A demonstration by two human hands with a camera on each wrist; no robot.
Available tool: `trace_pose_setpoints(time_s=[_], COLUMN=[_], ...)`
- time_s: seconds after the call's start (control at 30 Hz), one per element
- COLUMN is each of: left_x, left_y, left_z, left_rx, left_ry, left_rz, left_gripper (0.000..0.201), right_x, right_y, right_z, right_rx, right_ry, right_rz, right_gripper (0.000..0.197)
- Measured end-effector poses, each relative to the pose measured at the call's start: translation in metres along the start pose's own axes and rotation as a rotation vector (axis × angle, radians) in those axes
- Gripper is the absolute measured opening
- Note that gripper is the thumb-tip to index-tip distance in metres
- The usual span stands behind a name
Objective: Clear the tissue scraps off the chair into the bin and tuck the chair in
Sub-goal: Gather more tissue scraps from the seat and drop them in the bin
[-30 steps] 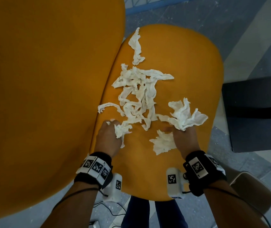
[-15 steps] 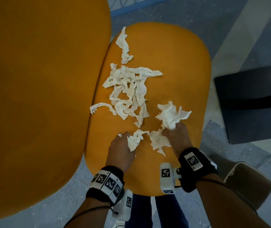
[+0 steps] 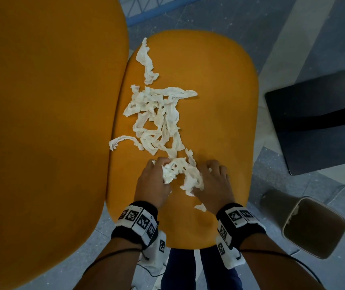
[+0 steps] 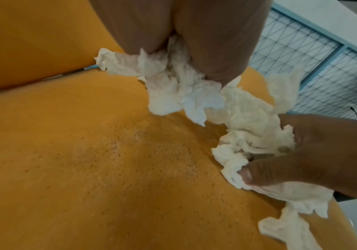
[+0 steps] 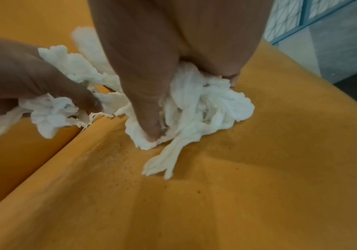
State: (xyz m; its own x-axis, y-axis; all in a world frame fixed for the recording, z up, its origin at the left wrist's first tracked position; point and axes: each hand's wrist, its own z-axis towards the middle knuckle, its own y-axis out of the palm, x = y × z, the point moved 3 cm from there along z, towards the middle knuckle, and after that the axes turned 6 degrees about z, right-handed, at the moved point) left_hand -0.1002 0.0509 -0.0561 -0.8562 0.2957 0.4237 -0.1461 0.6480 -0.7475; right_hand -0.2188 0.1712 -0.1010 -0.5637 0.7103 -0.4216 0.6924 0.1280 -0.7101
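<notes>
While both hands work at the near part of the orange chair seat (image 3: 219, 84), the left hand (image 3: 151, 183) has its fingers curled round a crumpled wad of tissue scraps (image 3: 170, 172), gripping it, thumb side pressed into the paper. Right hand (image 3: 214, 183) likewise clutches a second bunch (image 5: 203, 101), thumb pushing down through it onto the seat, fingers closed over the top. Both bunches meet between the hands, nearly touching. Tissue is white, thin, soft, torn into twisted strips and rumpled clumps with frayed edges. Loose tangled strips (image 3: 157, 118) lie further out on the seat middle, one long strip (image 3: 147, 61) apart near the far edge by the backrest gap, one curled strip (image 3: 123, 141) at the seat's left rim, one small bit (image 3: 201, 207) just beside the right wrist. Seat is rounded, padded, with a fine pitted fabric-like texture; the chair backrest (image 3: 48, 122) is the same orange, large and curved, on the left. Brown open-topped bin (image 3: 314, 227) stands on the grey floor to the right, near the seat's front corner. Dark flat base plate (image 3: 314, 118) lies on the floor further right. Wrist bands (image 3: 138, 220) carry black-and-white marker squares.
</notes>
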Motion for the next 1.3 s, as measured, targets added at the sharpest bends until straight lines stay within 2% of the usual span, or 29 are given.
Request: trace_pose_setpoints(time_s=[0.07, 0.17, 0.3, 0.4, 0.63, 0.73, 0.8, 0.83, 0.93, 0.97, 1.0, 1.07, 1.13, 1.3], left_x=[-0.002, -0.005, -0.011, -0.016, -0.017, -0.011, -0.005, 0.000, 0.012, 0.016, 0.021, 0.031, 0.040, 0.071], left_y=[-0.001, -0.002, -0.007, -0.012, -0.029, -0.043, -0.055, -0.061, -0.075, -0.079, -0.082, -0.084, -0.080, -0.060], left_z=[0.000, -0.005, -0.014, -0.022, -0.038, -0.042, -0.043, -0.043, -0.042, -0.043, -0.043, -0.043, -0.041, -0.040], left_rx=[-0.001, -0.016, -0.015, 0.008, 0.033, 0.037, 0.052, 0.054, 0.074, 0.092, 0.109, 0.137, 0.139, 0.038], left_ry=[-0.013, -0.025, -0.032, -0.018, 0.039, 0.063, 0.084, 0.077, 0.048, 0.054, 0.060, 0.101, 0.140, 0.283], left_rz=[-0.009, -0.012, -0.029, -0.053, -0.106, -0.162, -0.188, -0.195, -0.176, -0.160, -0.156, -0.150, -0.111, -0.043], left_gripper=[0.060, 0.063, 0.058, 0.055, 0.054, 0.043, 0.017, 0.015, 0.042, 0.044, 0.043, 0.046, 0.045, 0.030], right_x=[-0.001, -0.001, 0.001, 0.001, -0.023, -0.033, -0.037, -0.039, -0.044, -0.046, -0.045, -0.041, -0.036, -0.006], right_y=[0.001, 0.000, -0.016, -0.035, -0.085, -0.102, -0.112, -0.115, -0.117, -0.119, -0.118, -0.118, -0.120, -0.122], right_z=[0.000, -0.005, -0.011, -0.013, -0.021, -0.030, -0.037, -0.041, -0.046, -0.048, -0.048, -0.048, -0.051, -0.069], right_rx=[-0.007, -0.022, 0.151, 0.237, 0.257, 0.219, 0.165, 0.136, 0.127, 0.157, 0.197, 0.266, 0.313, 0.395], right_ry=[-0.008, 0.016, 0.110, 0.155, 0.102, 0.171, 0.280, 0.312, 0.289, 0.264, 0.261, 0.263, 0.296, 0.317], right_rz=[0.063, 0.261, 0.609, 0.817, 1.029, 1.081, 1.106, 1.126, 1.177, 1.166, 1.155, 1.158, 1.188, 1.349], right_gripper=[0.048, 0.045, 0.038, 0.036, 0.042, 0.033, 0.026, 0.036, 0.094, 0.103, 0.104, 0.089, 0.063, 0.043])
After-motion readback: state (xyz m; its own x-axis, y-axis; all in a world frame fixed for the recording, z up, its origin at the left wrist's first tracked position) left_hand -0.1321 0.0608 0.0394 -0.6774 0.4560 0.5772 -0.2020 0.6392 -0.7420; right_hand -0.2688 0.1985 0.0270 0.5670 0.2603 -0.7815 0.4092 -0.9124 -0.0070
